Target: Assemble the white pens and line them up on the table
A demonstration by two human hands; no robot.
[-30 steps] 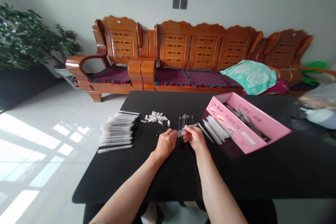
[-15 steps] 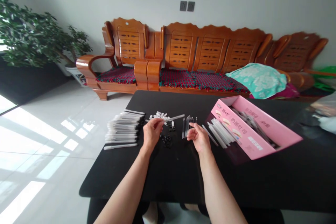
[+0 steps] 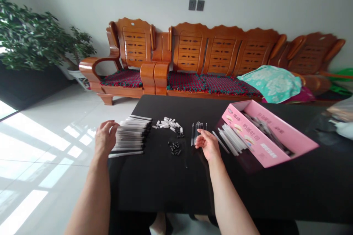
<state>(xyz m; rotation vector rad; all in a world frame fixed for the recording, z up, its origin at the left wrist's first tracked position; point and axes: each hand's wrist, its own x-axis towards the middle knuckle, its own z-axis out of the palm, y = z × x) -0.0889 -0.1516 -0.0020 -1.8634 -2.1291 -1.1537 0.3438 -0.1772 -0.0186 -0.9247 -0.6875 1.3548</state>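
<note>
My left hand (image 3: pixel 106 136) is at the left end of a stack of white pens with black ends (image 3: pixel 131 136). Its thumb and fingertips are pinched together, and what is between them blends into the stack. My right hand (image 3: pixel 208 144) rests palm inward, fingers loosely curled and apart, with nothing visible in it. Just beyond its fingers lie several slim dark pen refills (image 3: pixel 198 130). To its right is a fan of translucent white pen barrels (image 3: pixel 231 139). Between the hands are small white plastic pieces (image 3: pixel 169 123) and small black caps (image 3: pixel 175 148).
A pink cardboard box (image 3: pixel 256 136) with dark slender items inside stands on the right of the black table (image 3: pixel 165 183). Plastic bags (image 3: pixel 342 117) lie at the far right. A wooden bench (image 3: pixel 190 51) stands behind the table, with a teal cloth (image 3: pixel 271 82) on it.
My left hand has gone from the middle of the table, where it held a white pen, leftward to the stack. My right hand has stayed almost in place.
</note>
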